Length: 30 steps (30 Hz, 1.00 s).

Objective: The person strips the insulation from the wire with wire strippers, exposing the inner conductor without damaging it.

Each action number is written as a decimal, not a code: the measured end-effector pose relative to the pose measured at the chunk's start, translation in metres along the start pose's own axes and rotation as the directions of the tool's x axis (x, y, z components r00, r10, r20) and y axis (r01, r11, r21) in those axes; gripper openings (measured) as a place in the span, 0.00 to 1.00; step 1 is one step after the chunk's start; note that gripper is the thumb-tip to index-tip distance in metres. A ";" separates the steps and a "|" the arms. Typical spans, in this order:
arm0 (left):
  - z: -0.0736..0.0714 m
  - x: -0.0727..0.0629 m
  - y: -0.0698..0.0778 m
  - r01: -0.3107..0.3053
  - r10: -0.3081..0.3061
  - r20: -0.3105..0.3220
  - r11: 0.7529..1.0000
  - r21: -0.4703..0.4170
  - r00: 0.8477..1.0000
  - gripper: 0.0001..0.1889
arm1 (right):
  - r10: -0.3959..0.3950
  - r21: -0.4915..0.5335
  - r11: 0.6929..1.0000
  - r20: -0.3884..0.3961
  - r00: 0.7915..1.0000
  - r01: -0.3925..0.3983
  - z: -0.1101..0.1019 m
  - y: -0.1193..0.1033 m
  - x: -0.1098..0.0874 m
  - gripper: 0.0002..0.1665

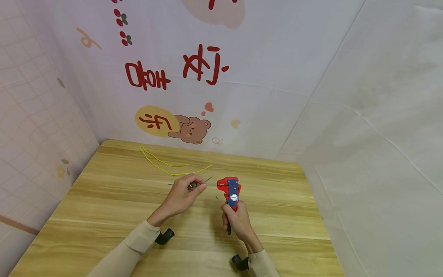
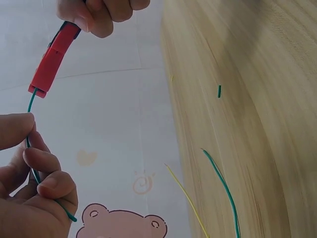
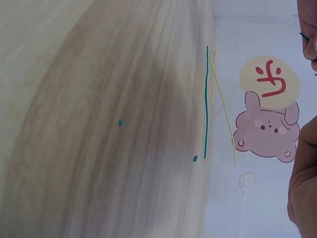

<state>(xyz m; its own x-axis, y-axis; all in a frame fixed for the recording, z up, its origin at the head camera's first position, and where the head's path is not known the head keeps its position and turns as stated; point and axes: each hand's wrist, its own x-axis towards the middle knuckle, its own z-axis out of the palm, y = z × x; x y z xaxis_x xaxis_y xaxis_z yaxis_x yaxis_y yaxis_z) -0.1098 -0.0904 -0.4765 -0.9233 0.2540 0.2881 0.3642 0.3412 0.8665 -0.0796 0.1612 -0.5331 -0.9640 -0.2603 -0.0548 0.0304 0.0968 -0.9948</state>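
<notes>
My left hand (image 1: 183,194) pinches a short green wire (image 2: 31,101) between thumb and fingertips, and the wire's tail curves past the curled fingers in the left wrist view. The wire's far end meets the nose of a red and blue wire stripper (image 1: 232,188). Around the stripper's handles my right hand (image 1: 238,219) is wrapped, holding the tool over the table with its head pointing away from me. A second green wire (image 3: 206,99) lies on the table beyond the left hand, its end stripped bare. Snipped bits of green insulation (image 2: 219,91) lie below the stripper.
A bent yellow wire (image 1: 162,169) lies toward the back of the wooden table (image 1: 104,200), with a tiny yellow scrap (image 1: 257,166) to its right. A printed cloth wall (image 1: 263,96) rises directly behind the table's far edge. Black wrist mounts (image 1: 165,236) sit under the sleeves.
</notes>
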 end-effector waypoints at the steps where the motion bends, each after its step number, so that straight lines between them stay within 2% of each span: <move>1: 0.000 0.000 0.000 0.001 -0.001 0.000 1.000 0.001 1.000 0.02 | -0.003 0.000 1.000 -0.002 1.000 0.003 0.000 0.000 0.000 0.22; 6: 0.000 0.001 0.000 0.002 -0.002 0.006 1.000 0.005 1.000 0.02 | -0.011 0.015 1.000 0.000 1.000 0.011 -0.002 0.002 0.000 0.24; 8: -0.002 0.001 -0.002 0.002 -0.002 0.004 1.000 0.004 1.000 0.04 | 0.005 0.054 0.999 0.001 1.000 -0.005 -0.004 0.002 0.000 0.23; 13: -0.023 -0.004 -0.010 0.031 -0.031 -0.050 1.000 -0.002 0.998 0.07 | 0.032 0.151 0.988 -0.092 0.995 -0.018 -0.023 0.000 -0.003 0.22; 15: -0.032 -0.007 -0.014 0.044 -0.044 -0.061 0.999 0.000 0.997 0.07 | 0.026 0.141 0.990 -0.128 0.991 -0.007 -0.032 -0.001 -0.005 0.22; 18: -0.040 -0.010 -0.018 0.051 -0.051 -0.052 0.999 0.004 0.997 0.07 | 0.028 0.120 0.993 -0.133 0.991 -0.011 -0.041 -0.001 -0.007 0.22; 24: -0.037 -0.010 -0.022 0.070 -0.069 -0.050 0.998 0.008 0.996 0.05 | 0.056 0.148 0.988 -0.142 0.988 -0.035 -0.044 0.002 -0.008 0.21; 30: -0.035 -0.010 -0.023 0.088 -0.087 -0.055 0.996 0.003 0.995 0.06 | 0.043 0.131 0.991 -0.145 0.988 -0.024 -0.046 0.004 -0.008 0.22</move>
<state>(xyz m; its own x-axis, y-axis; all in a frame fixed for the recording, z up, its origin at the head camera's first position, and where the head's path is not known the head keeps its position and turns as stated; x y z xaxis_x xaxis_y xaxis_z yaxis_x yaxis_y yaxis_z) -0.1135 -0.1325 -0.4852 -0.9569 0.1727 0.2335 0.2823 0.3644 0.8874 -0.0840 0.2082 -0.5326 -0.9899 -0.1137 -0.0842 0.0874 -0.0236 -0.9959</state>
